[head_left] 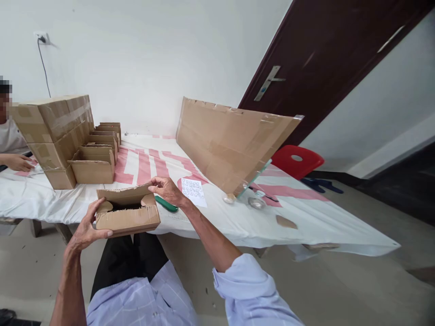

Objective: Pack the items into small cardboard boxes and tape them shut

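A small open cardboard box is held up at the table's near edge, tilted so that its opening shows. My left hand grips its left end, with the thumb along the front wall. At the upper right corner, my right hand pinches the raised back flap between thumb and fingers. Rounded side tabs stand at both ends of the opening, and the inside is dark. Just right of the box lies a green-handled tool, partly behind my right forearm. A white sheet with printed round marks rests beyond it.
Stacked cardboard boxes and a row of open boxes stand at the left. A large cardboard sheet leans upright behind. Tape rolls and a cardboard scrap lie right. Another person's hand is far left.
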### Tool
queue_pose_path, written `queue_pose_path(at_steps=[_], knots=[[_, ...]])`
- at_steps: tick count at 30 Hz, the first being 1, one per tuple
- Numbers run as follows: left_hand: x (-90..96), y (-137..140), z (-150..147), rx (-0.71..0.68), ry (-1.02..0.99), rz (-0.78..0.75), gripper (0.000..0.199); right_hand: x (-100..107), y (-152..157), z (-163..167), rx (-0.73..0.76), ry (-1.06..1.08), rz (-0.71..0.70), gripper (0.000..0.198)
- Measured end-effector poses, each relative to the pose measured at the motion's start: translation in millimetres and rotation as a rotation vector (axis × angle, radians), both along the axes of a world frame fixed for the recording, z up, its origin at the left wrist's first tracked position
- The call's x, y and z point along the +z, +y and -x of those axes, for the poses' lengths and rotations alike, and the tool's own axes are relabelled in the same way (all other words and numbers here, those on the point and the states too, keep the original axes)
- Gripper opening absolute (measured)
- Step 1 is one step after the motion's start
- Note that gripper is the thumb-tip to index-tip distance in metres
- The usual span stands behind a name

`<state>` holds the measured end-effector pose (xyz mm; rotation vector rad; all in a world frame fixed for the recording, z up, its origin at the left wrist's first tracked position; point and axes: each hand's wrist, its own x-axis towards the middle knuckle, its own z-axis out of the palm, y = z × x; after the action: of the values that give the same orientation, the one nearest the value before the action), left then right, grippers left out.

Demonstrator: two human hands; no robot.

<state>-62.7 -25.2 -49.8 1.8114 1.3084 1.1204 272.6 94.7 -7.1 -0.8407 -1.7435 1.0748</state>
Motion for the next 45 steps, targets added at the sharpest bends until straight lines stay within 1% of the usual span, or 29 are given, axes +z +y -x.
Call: queue_pose_path(at_steps=[4, 8, 17, 22, 26, 33, 37, 39, 41, 43, 44, 45], knots=[[1.5, -0.1, 0.0, -0.001, -0.004, 0.001, 0.108, -0.6, -1.4, -2.5, -0.025, 0.020, 0.014, 0.024], [2.5, -0.7, 0.1, -0.003, -0.006, -0.004, 0.107, 3.3, -2.3, -3.9, -0.006, 0.027, 0.014, 0.028], [3.7, 0.0, 0.8, -0.013, -0.001, -0.013, 0.106, 17.7, -0.2, -7.3, 0.058, 0.020, 0.077, 0.042], [1.6, 0.7, 1.7, -0.020, -0.002, -0.009, 0.106, 27.4, -0.9, -9.0, 0.107, -0.006, 0.133, 0.038], [1.7, 0.5, 1.9, -0.020, 0.006, -0.013, 0.104, 30.9, 1.9, -13.2, 0.137, -0.031, 0.184, 0.035], [3.4, 0.3, 1.2, -0.017, -0.004, -0.011, 0.105, 29.0, 5.5, -16.9, 0.151, -0.049, 0.176, 0.037], [3.5, 0.3, 0.9, -0.018, -0.007, -0.008, 0.103, 23.9, 1.8, -14.0, 0.087, -0.044, 0.111, 0.040], [3.1, 0.7, 1.2, -0.019, -0.004, -0.009, 0.105, 20.6, -3.6, -11.3, 0.005, -0.045, 0.035, 0.038], [2.5, 1.4, 1.7, -0.023, -0.005, -0.008, 0.106, 16.3, -12.2, -7.9, -0.155, -0.048, -0.108, 0.032], [1.8, 2.1, 1.9, -0.027, -0.015, -0.002, 0.107, 10.7, -23.9, -4.0, -0.318, -0.080, -0.283, 0.026], [1.5, 2.4, 1.8, -0.028, -0.021, 0.003, 0.108, 7.4, -30.4, -2.1, -0.356, -0.120, -0.358, 0.025], [1.2, 2.6, 1.6, -0.030, -0.027, 0.008, 0.108, 4.0, -37.0, -0.5, -0.350, -0.177, -0.418, 0.025]])
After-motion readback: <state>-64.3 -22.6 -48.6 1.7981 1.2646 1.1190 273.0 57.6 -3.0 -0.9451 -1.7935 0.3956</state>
